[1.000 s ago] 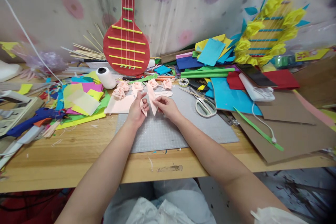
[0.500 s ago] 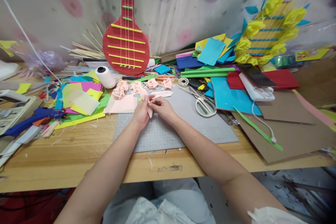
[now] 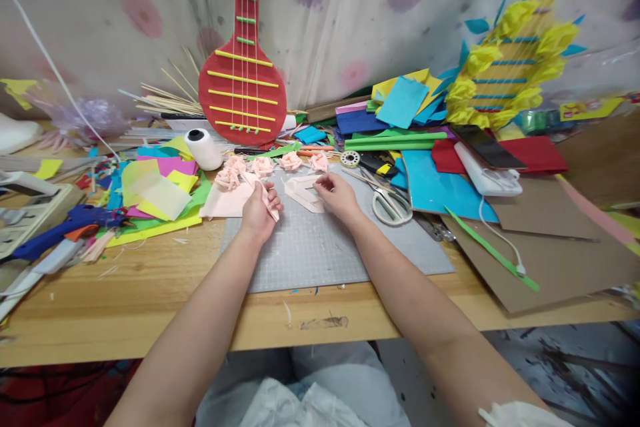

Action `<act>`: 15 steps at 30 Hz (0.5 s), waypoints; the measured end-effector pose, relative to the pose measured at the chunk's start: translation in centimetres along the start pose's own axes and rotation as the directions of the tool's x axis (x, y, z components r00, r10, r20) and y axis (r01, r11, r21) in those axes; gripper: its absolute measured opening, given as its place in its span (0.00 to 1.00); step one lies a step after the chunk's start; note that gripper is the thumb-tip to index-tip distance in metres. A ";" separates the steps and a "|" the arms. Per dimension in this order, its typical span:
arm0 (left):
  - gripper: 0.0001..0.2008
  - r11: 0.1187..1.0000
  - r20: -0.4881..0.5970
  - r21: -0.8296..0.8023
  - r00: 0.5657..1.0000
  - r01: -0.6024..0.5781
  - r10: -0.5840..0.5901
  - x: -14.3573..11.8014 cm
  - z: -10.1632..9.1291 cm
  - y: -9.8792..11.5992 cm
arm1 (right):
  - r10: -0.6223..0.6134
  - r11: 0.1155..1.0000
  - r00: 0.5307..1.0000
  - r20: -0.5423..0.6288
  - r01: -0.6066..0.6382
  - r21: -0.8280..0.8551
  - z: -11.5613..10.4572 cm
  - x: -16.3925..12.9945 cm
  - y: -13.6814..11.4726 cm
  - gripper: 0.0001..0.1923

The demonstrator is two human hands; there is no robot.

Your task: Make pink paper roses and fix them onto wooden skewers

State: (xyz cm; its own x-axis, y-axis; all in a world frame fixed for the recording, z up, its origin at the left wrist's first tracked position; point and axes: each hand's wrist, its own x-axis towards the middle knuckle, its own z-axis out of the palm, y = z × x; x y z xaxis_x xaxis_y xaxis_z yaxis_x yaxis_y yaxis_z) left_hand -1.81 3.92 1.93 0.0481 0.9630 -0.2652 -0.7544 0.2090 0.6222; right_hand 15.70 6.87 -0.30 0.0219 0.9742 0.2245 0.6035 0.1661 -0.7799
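My left hand point(image 3: 259, 215) is closed around a folded strip of pale pink crepe paper point(image 3: 253, 181), which sticks out above and below the fingers. To its right, the fingertips of my right hand point(image 3: 336, 196) pinch at the end of a pale pink paper piece point(image 3: 300, 183) over the grey cutting mat point(image 3: 310, 250). Another pale piece point(image 3: 306, 199) lies just below it, overlapping at the left. Behind my hands sit several pink paper roses point(image 3: 262, 166). A flat pink sheet point(image 3: 223, 201) lies partly under my left hand.
Scissors point(image 3: 393, 207) lie right of my right hand. A white thread spool point(image 3: 204, 149) stands behind on the left, near a red paper-covered lute model point(image 3: 243, 97). A blue glue gun point(image 3: 75, 223) is far left. Brown cardboard point(image 3: 550, 247) covers the right side.
My hands have separated; they were together on the pink paper. My right hand has moved right to the pale pieces, where one more now shows. My left hand keeps its strip, shifted slightly left.
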 end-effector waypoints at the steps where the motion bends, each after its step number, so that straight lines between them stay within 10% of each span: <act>1: 0.15 1.000 0.011 0.004 1.000 0.008 -0.008 0.0 0.0 0.1 | -0.026 0.998 0.999 0.026 0.028 -0.063 -0.1 -0.1 0.0 0.10; 9: 0.10 0.997 0.024 0.063 0.998 0.053 -0.054 -0.5 0.4 0.4 | -0.144 0.966 0.982 0.121 0.166 -0.200 1.1 -1.1 -0.8 0.05; 15: 0.07 0.996 -0.018 0.072 0.998 0.058 -0.057 -0.3 0.1 0.4 | 0.041 0.883 0.990 0.131 -0.097 0.459 1.1 -1.2 -2.2 0.09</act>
State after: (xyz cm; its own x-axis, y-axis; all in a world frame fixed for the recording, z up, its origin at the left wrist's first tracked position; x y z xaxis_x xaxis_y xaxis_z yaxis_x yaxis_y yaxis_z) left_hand -2.06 3.75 2.38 0.0795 0.9463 -0.3133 -0.7014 0.2764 0.6570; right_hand 13.42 5.52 0.49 -0.0586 0.9918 0.1140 0.1652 0.1222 -0.9787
